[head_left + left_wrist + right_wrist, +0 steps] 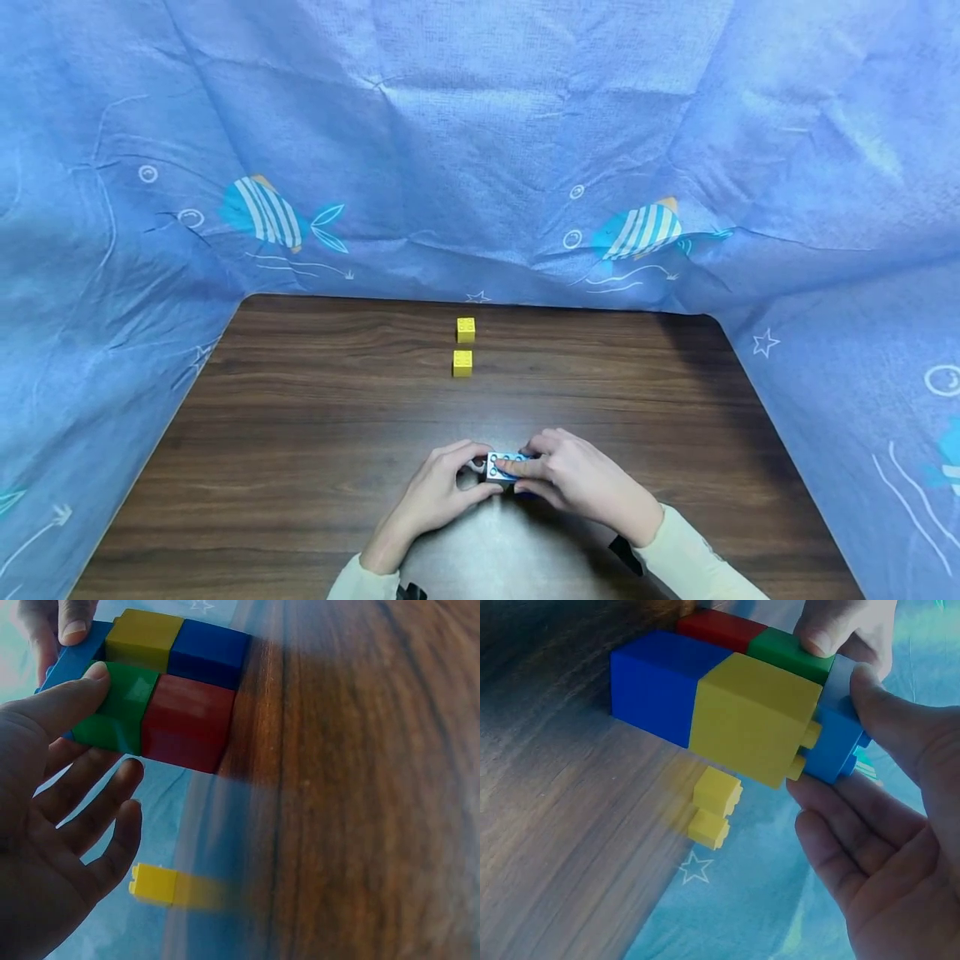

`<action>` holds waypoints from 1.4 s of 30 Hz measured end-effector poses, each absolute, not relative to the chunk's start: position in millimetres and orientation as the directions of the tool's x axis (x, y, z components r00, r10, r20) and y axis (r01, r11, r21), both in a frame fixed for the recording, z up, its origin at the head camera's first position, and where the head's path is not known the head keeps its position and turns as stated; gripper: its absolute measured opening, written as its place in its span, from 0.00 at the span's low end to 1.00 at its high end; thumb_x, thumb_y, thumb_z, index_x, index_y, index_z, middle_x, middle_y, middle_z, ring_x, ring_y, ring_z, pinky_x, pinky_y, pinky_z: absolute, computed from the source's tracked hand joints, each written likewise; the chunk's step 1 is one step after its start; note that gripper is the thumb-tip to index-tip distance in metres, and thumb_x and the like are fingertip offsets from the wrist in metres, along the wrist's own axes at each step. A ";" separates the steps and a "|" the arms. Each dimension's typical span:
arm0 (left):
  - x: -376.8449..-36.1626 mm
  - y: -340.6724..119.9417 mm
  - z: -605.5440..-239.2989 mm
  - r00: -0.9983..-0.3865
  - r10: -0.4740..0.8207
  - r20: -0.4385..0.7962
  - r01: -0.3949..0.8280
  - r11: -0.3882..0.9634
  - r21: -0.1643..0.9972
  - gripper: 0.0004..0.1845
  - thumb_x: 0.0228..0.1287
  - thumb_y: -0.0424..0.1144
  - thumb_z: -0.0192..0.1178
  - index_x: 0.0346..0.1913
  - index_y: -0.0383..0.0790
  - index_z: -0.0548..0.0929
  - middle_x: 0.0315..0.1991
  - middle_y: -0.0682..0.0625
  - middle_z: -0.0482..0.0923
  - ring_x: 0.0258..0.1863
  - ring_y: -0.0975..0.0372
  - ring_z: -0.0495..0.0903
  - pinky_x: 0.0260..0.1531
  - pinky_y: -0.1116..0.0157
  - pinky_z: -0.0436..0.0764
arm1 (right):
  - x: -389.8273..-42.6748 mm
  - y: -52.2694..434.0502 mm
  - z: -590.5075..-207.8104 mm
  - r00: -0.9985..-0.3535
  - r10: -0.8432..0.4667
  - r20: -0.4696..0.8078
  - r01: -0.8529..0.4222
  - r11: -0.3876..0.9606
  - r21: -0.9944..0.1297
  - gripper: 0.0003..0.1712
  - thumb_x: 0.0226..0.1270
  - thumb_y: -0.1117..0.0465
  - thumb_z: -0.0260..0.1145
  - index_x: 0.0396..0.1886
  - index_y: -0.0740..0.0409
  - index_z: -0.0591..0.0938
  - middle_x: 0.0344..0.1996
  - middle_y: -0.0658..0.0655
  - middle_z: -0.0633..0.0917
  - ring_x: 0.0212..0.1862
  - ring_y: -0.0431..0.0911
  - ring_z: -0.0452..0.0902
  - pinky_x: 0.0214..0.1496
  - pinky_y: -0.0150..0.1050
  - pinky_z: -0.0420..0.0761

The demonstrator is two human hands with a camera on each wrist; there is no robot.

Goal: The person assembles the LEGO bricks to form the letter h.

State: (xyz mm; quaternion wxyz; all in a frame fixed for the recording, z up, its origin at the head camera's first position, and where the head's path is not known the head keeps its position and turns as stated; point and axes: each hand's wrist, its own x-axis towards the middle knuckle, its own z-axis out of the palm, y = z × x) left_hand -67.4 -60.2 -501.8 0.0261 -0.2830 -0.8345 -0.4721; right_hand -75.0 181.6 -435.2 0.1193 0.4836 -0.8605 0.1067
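Note:
Near the table's front edge stand two short stacks of toy building bricks, side by side. One has a green brick (124, 712) on a red brick (187, 724); the other has a yellow brick (754, 712) on a dark blue brick (664, 682). A light blue brick (831, 739) lies across the top, with some yellow studs showing beside it. My left hand (442, 492) grips the green brick, its thumb on the near side. With thumb and fingers my right hand (573, 479) holds the light blue brick, the index finger laid along its top.
Two loose yellow bricks, one farther (466, 331) and one nearer (462, 364), stand apart toward the back of the brown wooden table (315, 400). A blue fish-patterned cloth (465, 167) hangs behind and at both sides.

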 end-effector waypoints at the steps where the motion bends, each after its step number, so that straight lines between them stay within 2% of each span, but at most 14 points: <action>1: -67.5 -60.1 -502.0 -0.838 0.448 0.310 0.497 0.397 0.771 0.21 0.55 0.43 0.77 0.52 0.46 0.85 0.42 0.58 0.84 0.41 0.61 0.85 0.45 0.63 0.83 | -74.7 181.7 -435.8 -0.505 -0.806 0.309 -0.857 0.509 -0.074 0.24 0.60 0.52 0.77 0.57 0.46 0.87 0.29 0.44 0.81 0.29 0.35 0.68 0.35 0.29 0.74; 6: -67.8 -60.3 -501.6 -0.843 0.450 0.294 0.485 0.400 0.778 0.20 0.56 0.43 0.77 0.51 0.47 0.86 0.41 0.59 0.83 0.40 0.61 0.85 0.44 0.59 0.83 | -74.1 181.6 -437.0 -0.507 -0.804 0.311 -0.858 0.503 -0.101 0.23 0.61 0.52 0.76 0.57 0.47 0.87 0.30 0.44 0.81 0.30 0.35 0.68 0.36 0.29 0.74; 15: -68.0 -64.2 -500.5 -0.861 0.439 0.256 0.448 0.416 0.791 0.19 0.58 0.45 0.75 0.52 0.47 0.85 0.42 0.60 0.83 0.41 0.61 0.84 0.44 0.60 0.83 | -80.1 176.7 -434.4 -0.519 -0.805 0.288 -0.853 0.508 -0.120 0.22 0.61 0.52 0.76 0.56 0.43 0.88 0.34 0.45 0.85 0.35 0.36 0.77 0.41 0.32 0.80; 27: -73.3 -65.5 -498.3 -0.872 0.438 0.217 0.421 0.447 0.789 0.19 0.60 0.47 0.74 0.53 0.47 0.85 0.44 0.61 0.83 0.43 0.67 0.83 0.46 0.62 0.83 | -85.1 175.3 -434.3 -0.522 -0.801 0.294 -0.852 0.508 -0.127 0.22 0.62 0.51 0.75 0.57 0.44 0.87 0.33 0.45 0.84 0.33 0.36 0.75 0.39 0.32 0.78; 35: -74.7 -64.0 -498.8 -0.872 0.444 0.206 0.410 0.434 0.802 0.20 0.61 0.48 0.73 0.53 0.47 0.84 0.44 0.61 0.82 0.42 0.64 0.83 0.44 0.61 0.83 | -88.1 178.6 -435.5 -0.518 -0.805 0.288 -0.855 0.485 -0.183 0.21 0.64 0.52 0.74 0.57 0.45 0.87 0.37 0.45 0.86 0.37 0.36 0.77 0.42 0.31 0.79; 38: -74.5 -63.8 -499.1 -0.868 0.448 0.213 0.418 0.429 0.801 0.20 0.61 0.47 0.73 0.54 0.48 0.84 0.44 0.61 0.82 0.42 0.63 0.83 0.44 0.60 0.83 | -87.8 180.3 -436.5 -0.544 -0.795 0.270 -0.837 0.492 -0.239 0.22 0.66 0.51 0.72 0.60 0.45 0.85 0.40 0.45 0.87 0.39 0.36 0.78 0.44 0.32 0.80; 42: -74.1 -63.3 -498.5 -0.868 0.451 0.206 0.417 0.437 0.797 0.21 0.61 0.47 0.73 0.54 0.47 0.84 0.45 0.59 0.83 0.43 0.63 0.83 0.45 0.59 0.83 | -85.5 182.9 -435.7 -0.637 -0.750 0.175 -0.753 0.558 -0.348 0.28 0.70 0.46 0.68 0.67 0.45 0.79 0.45 0.45 0.87 0.43 0.36 0.78 0.45 0.35 0.81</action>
